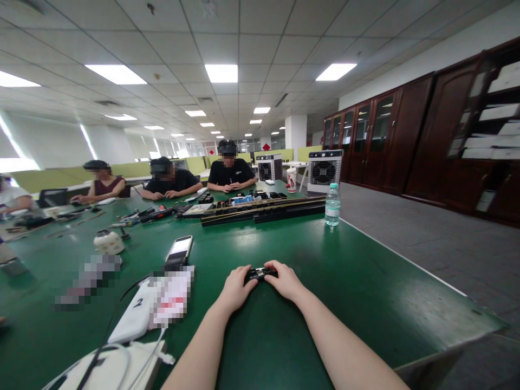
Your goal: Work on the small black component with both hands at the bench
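Green tabletop (361,271): nearer us than bottle (332,208), left hand (236,287), right hand (287,281), fingers curled nearly closed, pinch small black part (259,273); likely light, stiff; ends suit us.

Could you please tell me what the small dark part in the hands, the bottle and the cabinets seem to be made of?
Small dark part: perhaps black plastic with some metal, judging by pale spots; too small to be sure.
Bottle: probably smooth plastic, clear and see-through.
Cabinets: likely varnished wood or veneer, dark reddish-brown with a sheen.
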Tool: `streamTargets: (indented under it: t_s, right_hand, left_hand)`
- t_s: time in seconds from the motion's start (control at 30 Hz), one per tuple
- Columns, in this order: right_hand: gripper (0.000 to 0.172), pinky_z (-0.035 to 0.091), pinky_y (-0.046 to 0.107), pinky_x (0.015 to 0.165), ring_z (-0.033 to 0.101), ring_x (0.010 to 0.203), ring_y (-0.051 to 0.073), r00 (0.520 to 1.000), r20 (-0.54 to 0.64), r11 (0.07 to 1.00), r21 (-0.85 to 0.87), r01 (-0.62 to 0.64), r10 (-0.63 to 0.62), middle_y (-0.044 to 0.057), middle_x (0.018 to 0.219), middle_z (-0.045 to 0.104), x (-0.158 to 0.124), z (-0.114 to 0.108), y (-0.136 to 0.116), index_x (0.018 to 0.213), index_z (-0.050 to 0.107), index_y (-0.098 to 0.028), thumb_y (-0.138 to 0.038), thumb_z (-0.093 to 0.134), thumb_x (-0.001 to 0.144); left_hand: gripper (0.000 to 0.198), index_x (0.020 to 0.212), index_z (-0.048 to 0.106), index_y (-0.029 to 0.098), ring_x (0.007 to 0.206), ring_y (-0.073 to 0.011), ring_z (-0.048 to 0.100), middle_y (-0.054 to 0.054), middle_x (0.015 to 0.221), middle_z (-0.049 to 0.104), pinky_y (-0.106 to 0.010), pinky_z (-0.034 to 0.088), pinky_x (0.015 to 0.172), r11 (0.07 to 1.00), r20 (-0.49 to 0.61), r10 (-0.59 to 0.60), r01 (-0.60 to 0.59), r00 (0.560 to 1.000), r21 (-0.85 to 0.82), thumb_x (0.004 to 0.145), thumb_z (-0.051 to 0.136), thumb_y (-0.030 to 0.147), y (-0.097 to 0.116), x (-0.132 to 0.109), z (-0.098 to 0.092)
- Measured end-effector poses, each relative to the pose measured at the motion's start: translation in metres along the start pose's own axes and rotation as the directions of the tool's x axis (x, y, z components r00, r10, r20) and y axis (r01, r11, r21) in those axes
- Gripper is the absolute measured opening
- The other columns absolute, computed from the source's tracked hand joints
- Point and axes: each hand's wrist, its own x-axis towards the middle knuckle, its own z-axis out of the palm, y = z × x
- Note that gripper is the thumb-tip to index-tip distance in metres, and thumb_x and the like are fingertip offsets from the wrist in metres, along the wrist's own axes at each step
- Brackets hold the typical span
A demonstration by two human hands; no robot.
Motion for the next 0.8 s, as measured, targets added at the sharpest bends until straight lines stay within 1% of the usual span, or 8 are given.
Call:
streamTargets:
  t_s: [0.2, 0.3, 0.43, 0.57, 0.7, 0.8]
  right_hand:
    - [0.032, 0.042, 0.035, 0.091, 0.059, 0.099, 0.021, 1.0, 0.017, 1.0, 0.009, 0.015, -0.015, 0.002, 0.102, 0.067, -0.0026, -0.0021, -0.0028, 0.102, 0.062, -0.024, -0.024, 0.06, 0.07]
    - [0.034, 0.041, 0.035, 0.093, 0.058, 0.101, 0.021, 0.999, 0.008, 0.999, 0.005, 0.035, -0.035, 0.002, 0.104, 0.067, -0.0036, -0.0028, -0.0049, 0.101, 0.063, -0.025, -0.024, 0.062, 0.068]
    - [0.03, 0.041, 0.035, 0.092, 0.058, 0.1, 0.022, 0.997, 0.002, 0.997, 0.005, 0.082, -0.082, 0.001, 0.104, 0.067, -0.0045, -0.0025, -0.0071, 0.098, 0.066, -0.025, -0.026, 0.062, 0.068]
    - [0.025, 0.041, 0.034, 0.09, 0.058, 0.098, 0.02, 0.99, 0.017, 0.99, -0.019, 0.143, -0.142, 0.001, 0.102, 0.067, -0.0056, 0.0, -0.0081, 0.093, 0.068, -0.026, -0.024, 0.063, 0.069]
    - [0.023, 0.04, 0.035, 0.091, 0.057, 0.099, 0.02, 0.99, 0.011, 0.988, -0.062, 0.14, -0.139, 0.001, 0.102, 0.067, -0.0068, 0.0022, -0.0088, 0.091, 0.068, -0.026, -0.023, 0.063, 0.069]
    - [0.022, 0.039, 0.036, 0.091, 0.056, 0.1, 0.02, 0.991, 0.02, 0.988, -0.073, 0.135, -0.133, 0.001, 0.104, 0.067, -0.0072, 0.0024, -0.0094, 0.091, 0.068, -0.027, -0.023, 0.062, 0.07]
  left_hand:
    - [0.038, 0.114, 0.056, 0.016, 0.104, -0.0232, 0.053, -0.009, 0.113, 0.06, -0.033, 0.04, 0.093, 1.0, -0.004, -0.009, 0.009, 1.0, 0.016, 0.079, 0.053, 0.029, 0.0045, -0.0015, -0.0039]
    - [0.035, 0.112, 0.057, 0.019, 0.103, -0.0223, 0.054, -0.007, 0.111, 0.061, -0.032, 0.04, 0.091, 1.0, -0.012, -0.013, 0.013, 1.0, 0.005, 0.078, 0.055, 0.028, 0.0034, -0.0013, -0.0032]
    - [0.038, 0.114, 0.056, 0.019, 0.106, -0.0223, 0.053, -0.007, 0.113, 0.061, -0.033, 0.039, 0.093, 1.0, -0.021, -0.003, 0.002, 1.0, -0.018, 0.076, 0.057, 0.027, -0.0003, -0.0005, -0.0007]
    - [0.045, 0.119, 0.054, 0.018, 0.109, -0.0225, 0.052, -0.007, 0.118, 0.06, -0.033, 0.038, 0.096, 0.998, -0.017, 0.027, -0.028, 0.999, -0.06, 0.075, 0.058, 0.025, -0.0032, -0.0003, 0.0011]
    - [0.045, 0.119, 0.054, 0.017, 0.109, -0.0229, 0.052, -0.008, 0.118, 0.061, -0.034, 0.039, 0.096, 0.997, -0.009, 0.037, -0.038, 0.999, -0.068, 0.074, 0.058, 0.024, -0.0017, -0.0015, -0.0007]
    - [0.043, 0.117, 0.056, 0.019, 0.109, -0.0223, 0.053, -0.006, 0.118, 0.061, -0.034, 0.039, 0.097, 0.996, -0.014, 0.042, -0.043, 0.999, -0.08, 0.074, 0.058, 0.023, 0.0009, -0.0027, -0.0032]
